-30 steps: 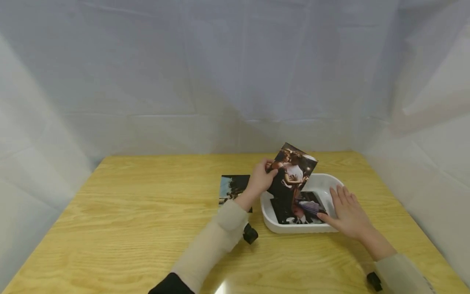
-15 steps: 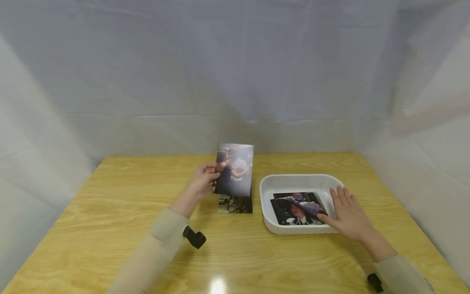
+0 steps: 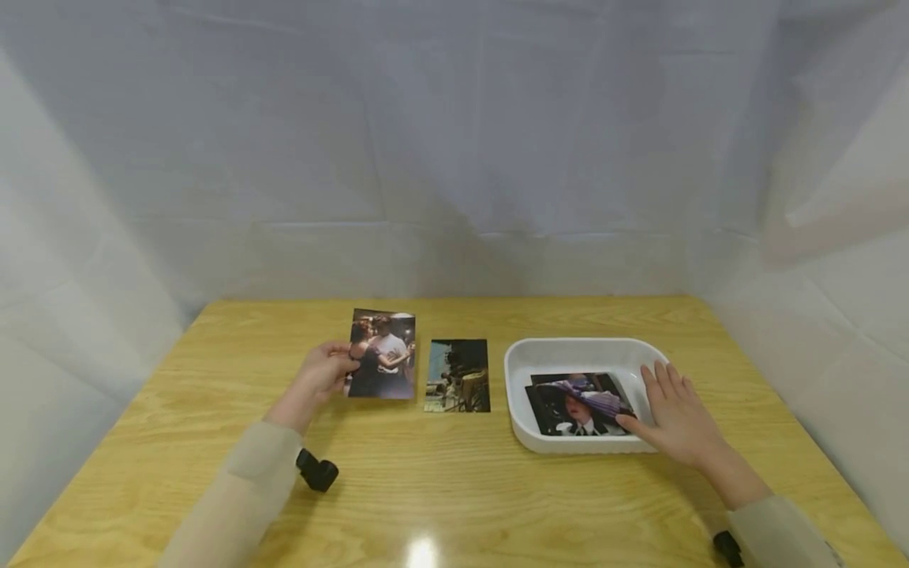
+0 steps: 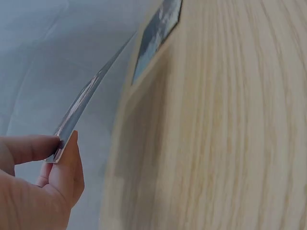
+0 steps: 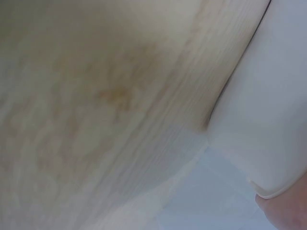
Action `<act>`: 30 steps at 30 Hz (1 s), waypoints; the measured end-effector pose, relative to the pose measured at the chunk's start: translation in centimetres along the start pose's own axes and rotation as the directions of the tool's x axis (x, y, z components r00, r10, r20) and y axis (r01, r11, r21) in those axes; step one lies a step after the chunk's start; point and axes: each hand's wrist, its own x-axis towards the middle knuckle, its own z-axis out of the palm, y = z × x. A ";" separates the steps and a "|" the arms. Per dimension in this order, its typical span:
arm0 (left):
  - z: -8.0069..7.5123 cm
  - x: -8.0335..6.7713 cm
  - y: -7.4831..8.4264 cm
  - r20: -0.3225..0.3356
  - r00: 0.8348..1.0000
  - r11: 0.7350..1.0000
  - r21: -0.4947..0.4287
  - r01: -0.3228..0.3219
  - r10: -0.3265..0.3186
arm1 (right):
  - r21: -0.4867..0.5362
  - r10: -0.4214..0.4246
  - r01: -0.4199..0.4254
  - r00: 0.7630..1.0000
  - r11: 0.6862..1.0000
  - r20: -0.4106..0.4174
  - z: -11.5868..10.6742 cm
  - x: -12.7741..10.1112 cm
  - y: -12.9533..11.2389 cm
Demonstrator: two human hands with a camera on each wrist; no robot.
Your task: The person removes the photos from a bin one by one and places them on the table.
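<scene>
Wooden table, white draped backdrop, white tray, photos

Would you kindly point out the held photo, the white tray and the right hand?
held photo (image 3: 382, 355), head view, middle of the print.
white tray (image 3: 578, 346), head view, far rim.
right hand (image 3: 678, 414), head view, back of hand.

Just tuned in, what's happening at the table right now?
A person is laying photos out on a wooden table. The left hand pinches the edge of a photo of a couple, held just left of a second photo lying flat. The right hand rests with straight fingers on the right rim of a white tray, which holds a stack topped by a hat photo.
</scene>
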 end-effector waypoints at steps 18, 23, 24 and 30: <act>0.5 1.0 -1.6 0.037 0.977 0.639 0.751 -0.165 0.209 | -0.019 0.003 -0.003 1.000 1.000 0.002 -0.3 0.0 -0.4; 0.5 1.2 -1.5 0.063 0.980 0.546 0.823 -0.158 0.190 | -0.020 0.000 0.000 1.000 1.000 0.002 -0.2 0.0 -0.2; 0.6 1.1 -1.4 0.064 0.981 0.544 0.825 -0.155 0.183 | -0.021 -0.002 0.002 1.000 1.000 -0.001 -0.2 0.0 -0.2; 0.7 0.9 -0.8 0.073 0.988 0.504 0.854 -0.131 0.133 | -0.020 -0.005 0.005 1.000 1.000 0.001 -0.1 0.0 0.0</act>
